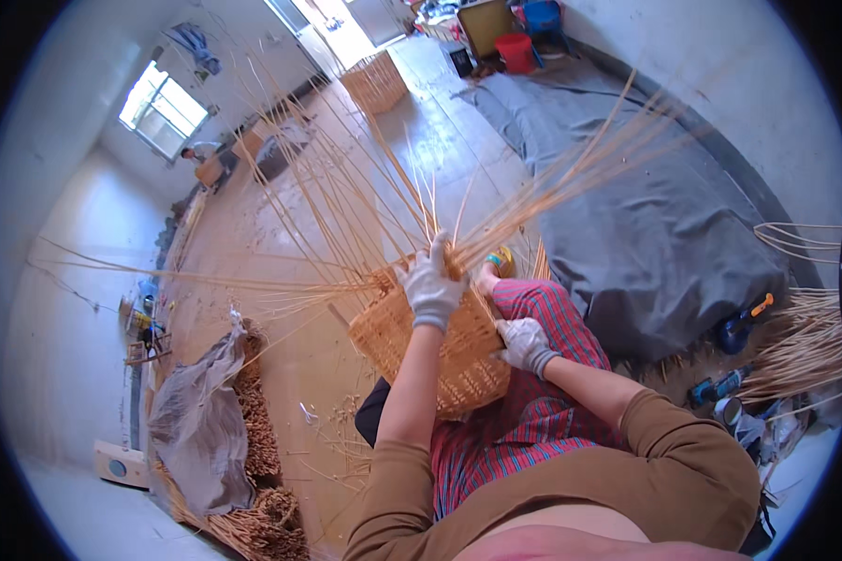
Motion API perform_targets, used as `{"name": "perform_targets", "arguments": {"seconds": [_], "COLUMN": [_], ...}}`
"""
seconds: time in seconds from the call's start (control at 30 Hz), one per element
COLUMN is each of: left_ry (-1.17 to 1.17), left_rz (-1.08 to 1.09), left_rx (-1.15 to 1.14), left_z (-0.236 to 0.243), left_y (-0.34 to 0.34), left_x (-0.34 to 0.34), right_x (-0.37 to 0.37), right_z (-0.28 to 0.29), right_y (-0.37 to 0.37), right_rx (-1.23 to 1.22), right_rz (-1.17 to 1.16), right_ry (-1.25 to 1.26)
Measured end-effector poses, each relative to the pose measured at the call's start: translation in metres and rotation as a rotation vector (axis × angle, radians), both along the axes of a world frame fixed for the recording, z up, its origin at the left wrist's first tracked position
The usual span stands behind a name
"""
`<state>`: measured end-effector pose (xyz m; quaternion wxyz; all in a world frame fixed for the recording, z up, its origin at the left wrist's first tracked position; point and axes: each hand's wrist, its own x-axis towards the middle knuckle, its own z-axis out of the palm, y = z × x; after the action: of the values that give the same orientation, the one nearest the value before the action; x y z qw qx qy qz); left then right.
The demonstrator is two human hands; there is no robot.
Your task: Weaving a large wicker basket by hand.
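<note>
A half-woven wicker basket (468, 363) rests tilted on my lap, its lower wall in an open lattice pattern. Long loose wicker strands (332, 210) fan out from its rim to the left, upward and to the right. My left hand (432, 288), in a pale glove with a grey cuff, lies over the upper wall by the rim, fingers stretched and spread against the weave. Also gloved, my right hand (525, 343) is closed at the basket's right side, where a strand runs down to it. Its fingertips are partly hidden.
A grey cloth (646, 215) covers a wide area at right. Bundled wicker rods (805, 346) and a blue power tool (718, 385) lie near it. More bundles (262, 439) lie at left under a grey sheet (196, 421). Another basket (374, 82) and a person (208, 161) are farther off.
</note>
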<state>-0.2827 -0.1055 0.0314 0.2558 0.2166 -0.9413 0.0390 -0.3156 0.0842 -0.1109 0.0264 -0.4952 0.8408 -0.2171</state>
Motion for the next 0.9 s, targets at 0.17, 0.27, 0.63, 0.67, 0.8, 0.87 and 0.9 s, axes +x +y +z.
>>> {"name": "perform_targets", "arguments": {"seconds": [0.17,0.27,0.63,0.67,0.8,0.87,0.9], "left_ry": [0.142,0.385,0.534,0.447,0.698,0.585,0.566], "left_rz": [-0.198,-0.367,0.068,0.136,0.051,0.163,0.214], "left_rx": [0.324,0.271,0.399,0.456,0.615,0.748,0.768], "left_z": [0.004,0.016,-0.043,-0.049,-0.094,-0.109,-0.124], "left_y": [0.017,0.028,0.038,0.043,-0.045,-0.084,-0.110], "left_x": [0.064,0.070,0.046,0.044,0.066,0.084,0.107], "right_x": [0.013,0.017,0.045,0.046,0.042,0.024,0.011], "right_z": [0.011,0.023,0.025,0.022,0.025,0.024,0.023], "right_y": [0.020,0.040,-0.024,-0.036,-0.071,-0.079,-0.081], "right_rx": [-0.037,-0.197,-0.426,-0.434,-0.393,-0.235,-0.248], "right_rz": [0.230,0.180,-0.018,-0.048,0.356,0.438,0.426], "right_ry": [-0.040,0.019,-0.007,-0.106,-0.345,-0.343,-0.328]}}
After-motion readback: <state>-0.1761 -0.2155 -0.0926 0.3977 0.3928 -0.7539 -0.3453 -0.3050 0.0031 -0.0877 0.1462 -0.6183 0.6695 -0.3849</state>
